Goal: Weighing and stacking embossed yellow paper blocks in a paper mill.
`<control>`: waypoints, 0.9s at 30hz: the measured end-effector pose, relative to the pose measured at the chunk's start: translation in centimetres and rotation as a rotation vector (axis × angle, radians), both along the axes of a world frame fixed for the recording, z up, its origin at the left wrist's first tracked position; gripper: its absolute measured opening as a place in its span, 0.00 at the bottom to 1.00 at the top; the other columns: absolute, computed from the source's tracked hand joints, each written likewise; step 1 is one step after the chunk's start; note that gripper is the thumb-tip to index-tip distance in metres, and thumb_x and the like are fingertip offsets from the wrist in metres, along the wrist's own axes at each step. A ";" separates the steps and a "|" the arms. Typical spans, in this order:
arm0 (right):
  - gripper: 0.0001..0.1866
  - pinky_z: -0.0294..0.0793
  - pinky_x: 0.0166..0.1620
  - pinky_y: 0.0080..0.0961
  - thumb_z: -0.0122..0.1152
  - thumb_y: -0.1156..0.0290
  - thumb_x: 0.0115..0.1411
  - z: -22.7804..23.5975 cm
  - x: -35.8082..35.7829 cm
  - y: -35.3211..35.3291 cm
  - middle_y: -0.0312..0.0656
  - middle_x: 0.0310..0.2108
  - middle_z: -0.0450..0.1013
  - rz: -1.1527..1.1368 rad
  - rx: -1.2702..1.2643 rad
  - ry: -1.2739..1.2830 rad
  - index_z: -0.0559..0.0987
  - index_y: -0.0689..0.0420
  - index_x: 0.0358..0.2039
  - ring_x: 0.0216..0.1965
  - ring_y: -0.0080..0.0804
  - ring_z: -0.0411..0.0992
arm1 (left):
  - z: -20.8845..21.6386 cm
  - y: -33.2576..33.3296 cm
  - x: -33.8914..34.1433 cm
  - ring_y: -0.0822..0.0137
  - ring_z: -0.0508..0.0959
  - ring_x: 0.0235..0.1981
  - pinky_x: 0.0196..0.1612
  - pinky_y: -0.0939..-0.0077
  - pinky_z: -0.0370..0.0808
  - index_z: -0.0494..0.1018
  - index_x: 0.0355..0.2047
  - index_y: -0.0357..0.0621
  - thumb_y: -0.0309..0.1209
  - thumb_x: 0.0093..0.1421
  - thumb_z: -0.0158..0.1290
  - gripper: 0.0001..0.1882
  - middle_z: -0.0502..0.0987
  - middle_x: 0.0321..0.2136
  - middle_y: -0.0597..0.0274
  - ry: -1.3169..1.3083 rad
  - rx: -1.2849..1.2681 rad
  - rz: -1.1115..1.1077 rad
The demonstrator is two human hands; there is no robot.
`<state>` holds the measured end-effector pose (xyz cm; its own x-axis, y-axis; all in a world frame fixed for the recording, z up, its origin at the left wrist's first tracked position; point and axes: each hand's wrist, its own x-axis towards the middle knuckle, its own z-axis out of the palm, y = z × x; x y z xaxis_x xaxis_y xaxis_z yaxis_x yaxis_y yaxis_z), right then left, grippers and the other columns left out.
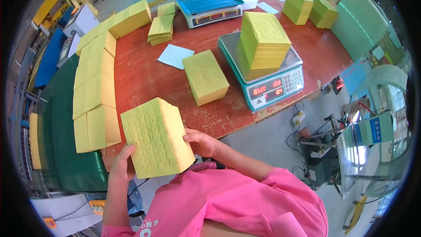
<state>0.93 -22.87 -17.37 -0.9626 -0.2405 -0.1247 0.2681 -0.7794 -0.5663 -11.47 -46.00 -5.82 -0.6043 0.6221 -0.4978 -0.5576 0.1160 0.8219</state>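
Note:
Between my two hands, tilted and held in front of my body at the table's near edge, is a thick stack of yellow joss paper (pixel 151 140). Rows of coin shapes are pressed into its top sheet. My left hand (pixel 121 163) grips its left side, thumb on the face. From the right, my right hand (pixel 201 142) presses its edge; some fingers are hidden behind the block. Another stack of yellow paper (pixel 206 77) lies on the table just beyond. To its right, a tall yellow stack (pixel 263 44) stands on a digital scale (pixel 276 90) with lit red digits.
Many yellow stacks (pixel 94 83) line the left side of the red table (pixel 140 74). A second scale with a blue tray (pixel 210 1), small paper piles (pixel 161 28) and a pale sheet (pixel 175 56) sit farther back. A fan (pixel 379 149) stands at the right.

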 end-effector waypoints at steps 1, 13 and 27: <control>0.45 0.62 0.64 0.40 0.62 0.49 0.55 0.5 0.2 0.5 0.44 0.63 0.65 -0.005 0.031 0.015 0.59 0.56 0.69 0.63 0.37 0.64 | -0.1 0.2 0.0 0.56 0.70 0.60 0.61 0.59 0.69 0.58 0.66 0.40 0.41 0.61 0.54 0.36 0.69 0.60 0.52 -0.011 0.041 -0.013; 0.29 0.77 0.43 0.33 0.58 0.65 0.61 16.2 4.7 20.7 0.44 0.50 0.75 -0.627 0.701 0.030 0.69 0.62 0.62 0.48 0.30 0.75 | 10.9 22.6 2.0 0.61 0.70 0.59 0.60 0.65 0.69 0.60 0.64 0.36 0.50 0.65 0.52 0.37 0.69 0.59 0.52 0.310 0.243 -0.134; 0.14 0.77 0.42 0.28 0.54 0.68 0.66 16.4 5.3 41.3 0.39 0.39 0.78 -0.675 0.754 -0.155 0.79 0.62 0.47 0.39 0.27 0.76 | 7.6 47.0 -1.8 0.59 0.73 0.52 0.56 0.53 0.70 0.68 0.60 0.46 0.64 0.53 0.58 0.44 0.72 0.53 0.55 0.289 0.295 -0.323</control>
<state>6.21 18.39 -1.02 -0.8285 0.5385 -0.1537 0.0167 -0.2505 -0.9680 -13.26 1.04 1.78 -0.4453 0.8880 -0.1147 -0.2768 -0.0147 0.9608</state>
